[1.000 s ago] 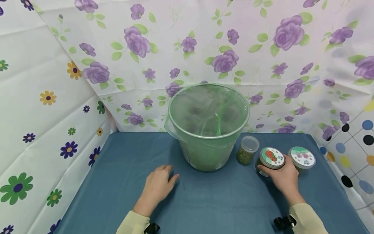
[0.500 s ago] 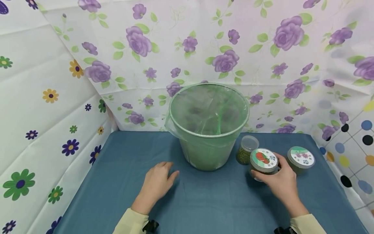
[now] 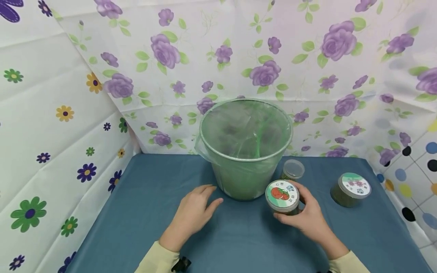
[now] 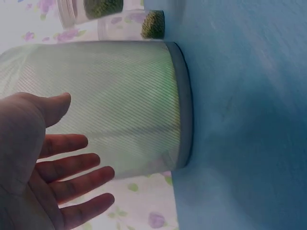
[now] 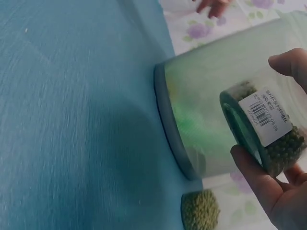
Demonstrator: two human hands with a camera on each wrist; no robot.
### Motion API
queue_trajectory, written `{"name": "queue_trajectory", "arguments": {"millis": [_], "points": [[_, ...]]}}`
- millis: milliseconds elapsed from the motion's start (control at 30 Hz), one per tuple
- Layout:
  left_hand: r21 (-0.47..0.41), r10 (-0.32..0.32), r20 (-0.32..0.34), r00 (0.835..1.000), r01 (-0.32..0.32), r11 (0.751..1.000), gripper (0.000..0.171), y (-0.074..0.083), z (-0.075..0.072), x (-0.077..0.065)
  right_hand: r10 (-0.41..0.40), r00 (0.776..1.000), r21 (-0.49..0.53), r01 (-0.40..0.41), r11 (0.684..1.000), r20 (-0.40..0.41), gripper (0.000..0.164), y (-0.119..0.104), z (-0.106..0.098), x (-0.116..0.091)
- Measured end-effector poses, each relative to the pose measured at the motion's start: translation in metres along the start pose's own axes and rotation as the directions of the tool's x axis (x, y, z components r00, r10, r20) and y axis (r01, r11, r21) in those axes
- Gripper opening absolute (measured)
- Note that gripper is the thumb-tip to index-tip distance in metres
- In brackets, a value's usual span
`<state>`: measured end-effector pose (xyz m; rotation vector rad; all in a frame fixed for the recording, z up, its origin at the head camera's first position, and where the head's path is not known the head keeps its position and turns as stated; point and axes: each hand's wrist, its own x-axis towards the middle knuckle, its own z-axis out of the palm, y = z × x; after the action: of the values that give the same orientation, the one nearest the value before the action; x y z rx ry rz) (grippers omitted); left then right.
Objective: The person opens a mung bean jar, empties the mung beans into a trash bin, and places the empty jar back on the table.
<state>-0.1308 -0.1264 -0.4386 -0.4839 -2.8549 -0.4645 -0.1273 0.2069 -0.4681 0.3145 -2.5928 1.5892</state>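
My right hand (image 3: 308,214) grips a round clear jar (image 3: 282,196) whose lid bears a tomato picture. Held off the table, the jar shows dark green grains and a barcode label (image 5: 265,115) in the right wrist view. My left hand (image 3: 193,208) hovers at the bucket's front left with its fingers spread and nothing in it, as the left wrist view confirms. Between and behind the hands stands a mesh bucket (image 3: 244,178) lined with a thin green plastic bag (image 3: 218,125).
Behind the held jar, partly hidden, a smaller clear-lidded jar (image 3: 293,168) of green grains stands beside the bucket. Farther right is another jar (image 3: 349,189) with a flower-printed lid. All stand on a blue tablecloth (image 3: 239,239); flowered sheets (image 3: 211,38) rise behind and at the sides.
My right hand has carried the tomato-lidded jar leftward and up, away from the flower-lidded jar and toward the bucket. My left hand has shifted slightly right, its fingers straightening.
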Motion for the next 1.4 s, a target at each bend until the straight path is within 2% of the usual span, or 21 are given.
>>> {"name": "queue_trajectory", "arguments": {"millis": [233,333,467,667,800,1000,1200,1400], "points": [[-0.049,0.118,-0.006,0.993,-0.118,0.992,0.052,0.026,-0.008,0.006,-0.057,0.997,-0.021,0.058,0.998,0.057,0.087,-0.013,0.015,0.003],[-0.093,0.138,0.029,0.990,-0.135,0.986,0.057,0.038,-0.011,0.009,-0.093,0.993,-0.053,0.097,0.994,0.073,0.086,-0.018,0.020,0.003],[-0.152,0.141,0.099,0.985,-0.125,0.980,0.069,0.053,-0.010,0.012,-0.131,0.988,-0.117,0.140,0.983,0.088,0.086,-0.022,0.027,0.003],[-0.218,0.225,0.164,0.960,-0.187,0.958,0.086,0.067,-0.003,0.016,-0.162,0.980,-0.154,0.179,0.972,0.117,0.082,-0.027,0.034,0.002],[-0.229,0.269,0.155,0.950,-0.231,0.946,0.086,0.072,-0.001,0.020,-0.155,0.981,-0.115,0.169,0.979,0.121,0.079,-0.032,0.037,0.002],[-0.220,0.261,0.122,0.957,-0.231,0.948,0.081,0.073,0.000,0.020,-0.137,0.979,-0.091,0.151,0.984,0.148,0.081,-0.036,0.039,0.002],[-0.221,0.281,0.077,0.957,-0.259,0.940,0.077,0.072,0.000,0.019,-0.185,0.963,-0.091,0.206,0.974,0.197,0.083,-0.038,0.037,0.004],[-0.239,0.330,0.076,0.941,-0.304,0.922,0.075,0.070,0.000,0.021,-0.204,0.957,-0.137,0.235,0.962,0.208,0.085,-0.039,0.036,0.005]]}}
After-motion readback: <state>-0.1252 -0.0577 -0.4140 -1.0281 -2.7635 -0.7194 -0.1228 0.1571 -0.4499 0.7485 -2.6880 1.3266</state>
